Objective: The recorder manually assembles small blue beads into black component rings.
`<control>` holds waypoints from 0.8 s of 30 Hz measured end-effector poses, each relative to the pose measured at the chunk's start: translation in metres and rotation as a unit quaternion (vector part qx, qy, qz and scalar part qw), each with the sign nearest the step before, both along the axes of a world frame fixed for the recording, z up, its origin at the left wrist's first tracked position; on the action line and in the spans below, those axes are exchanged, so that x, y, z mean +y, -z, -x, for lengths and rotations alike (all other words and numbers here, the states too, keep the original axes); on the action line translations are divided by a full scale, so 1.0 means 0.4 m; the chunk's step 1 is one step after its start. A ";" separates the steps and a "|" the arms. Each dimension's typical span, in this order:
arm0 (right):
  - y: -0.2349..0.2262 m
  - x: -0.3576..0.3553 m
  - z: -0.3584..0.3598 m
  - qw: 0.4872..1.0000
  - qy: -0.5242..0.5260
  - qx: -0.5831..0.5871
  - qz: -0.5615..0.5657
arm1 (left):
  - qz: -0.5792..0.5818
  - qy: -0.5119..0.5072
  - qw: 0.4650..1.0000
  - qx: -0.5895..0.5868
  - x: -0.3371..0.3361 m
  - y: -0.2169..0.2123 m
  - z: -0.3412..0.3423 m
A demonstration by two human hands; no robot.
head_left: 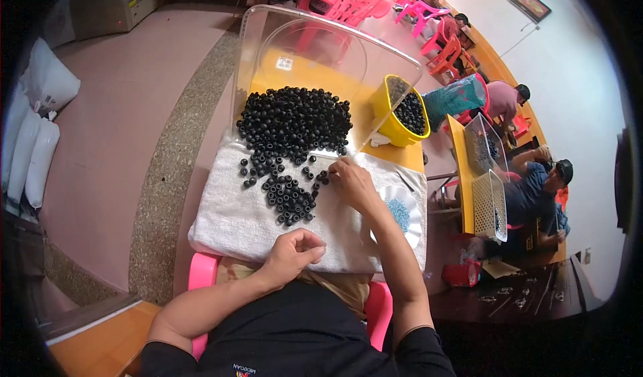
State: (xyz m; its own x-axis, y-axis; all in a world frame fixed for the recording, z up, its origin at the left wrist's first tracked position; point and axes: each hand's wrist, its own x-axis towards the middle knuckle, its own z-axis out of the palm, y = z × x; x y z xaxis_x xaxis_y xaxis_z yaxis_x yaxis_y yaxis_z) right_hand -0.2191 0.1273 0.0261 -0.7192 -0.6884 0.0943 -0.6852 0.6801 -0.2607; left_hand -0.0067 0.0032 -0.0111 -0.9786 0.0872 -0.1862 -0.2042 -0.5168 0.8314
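Observation:
A heap of small black ring-shaped parts [295, 119] lies in a clear plastic tray [268, 35], spilling onto a white towel [228, 216] on my lap. A smaller cluster of the black rings [289, 199] sits on the towel. My right hand [353, 183] reaches to the rings at the tray's edge, its fingertips pinching at one. My left hand [295, 253] rests at the towel's near edge, fingers curled together; whether they hold anything small cannot be made out.
A yellow tub [396, 130] with more black rings stands at the right of the tray. A white dish with small blue pieces [400, 213] lies by my right forearm. Other people sit at a yellow table [457, 156] at the right. White sacks [40, 109] lie at the left.

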 end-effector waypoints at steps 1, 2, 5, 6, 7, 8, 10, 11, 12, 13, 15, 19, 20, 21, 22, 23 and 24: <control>-0.006 0.004 -0.007 1.000 -0.001 -0.002 -0.005 | -0.002 0.000 1.000 0.000 0.000 0.000 -0.001; -0.012 0.007 -0.015 1.000 -0.001 -0.001 -0.003 | 0.000 0.001 1.000 0.001 -0.001 0.000 -0.001; -0.022 0.023 -0.036 1.000 0.013 -0.013 -0.007 | -0.004 0.003 1.000 0.004 -0.002 0.000 -0.004; -0.021 0.032 -0.039 1.000 0.016 -0.019 0.012 | -0.002 0.003 1.000 0.004 -0.001 0.000 -0.004; -0.019 0.040 -0.041 0.999 0.019 -0.025 0.032 | -0.001 0.003 1.000 0.003 -0.001 0.000 -0.005; -0.016 0.047 -0.043 0.999 0.022 -0.024 0.033 | 0.000 0.006 1.000 0.004 -0.001 -0.001 -0.005; -0.012 0.060 -0.049 0.999 0.016 -0.035 0.011 | 0.004 0.008 1.000 0.000 -0.003 -0.004 -0.004; -0.019 0.060 -0.058 0.999 0.018 -0.035 0.013 | 0.006 0.010 1.000 0.000 -0.003 -0.002 -0.004; -0.029 0.056 -0.067 0.999 0.009 -0.033 0.008 | -0.003 0.004 1.000 0.000 -0.004 0.002 -0.004; -0.036 0.056 -0.073 0.999 0.001 -0.032 0.004 | -0.013 -0.001 1.000 0.000 -0.006 0.003 -0.005; -0.023 0.074 -0.069 1.000 0.012 -0.014 0.018 | -0.005 0.006 1.000 -0.003 -0.008 -0.006 -0.003; -0.038 0.076 -0.092 0.999 0.025 -0.001 0.029 | -0.012 0.001 1.000 0.001 -0.011 -0.002 -0.001; -0.038 0.075 -0.100 0.999 0.026 -0.001 0.029 | -0.017 0.002 1.000 -0.004 -0.011 -0.002 -0.001; -0.037 0.071 -0.107 0.999 0.016 0.000 0.044 | -0.022 0.002 1.000 -0.009 -0.011 -0.002 -0.002; -0.035 0.065 -0.113 0.998 0.006 0.001 0.058 | -0.022 0.002 1.000 -0.009 -0.011 -0.001 -0.003; -0.031 0.058 -0.116 0.998 0.006 0.001 0.058 | -0.024 0.003 1.000 -0.007 -0.011 0.001 -0.003; -0.025 0.049 -0.117 0.998 0.001 0.008 0.068 | -0.027 0.004 1.000 -0.004 -0.012 0.003 -0.003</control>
State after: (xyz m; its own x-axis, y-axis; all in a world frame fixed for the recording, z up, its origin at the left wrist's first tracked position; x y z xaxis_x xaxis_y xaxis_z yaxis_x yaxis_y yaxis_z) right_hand -0.1722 0.1470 0.0361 -0.7183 -0.6671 0.1975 -0.6884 0.6405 -0.3403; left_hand -0.0054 -0.0014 -0.0122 -0.9765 0.1041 -0.1888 -0.2145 -0.5586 0.8012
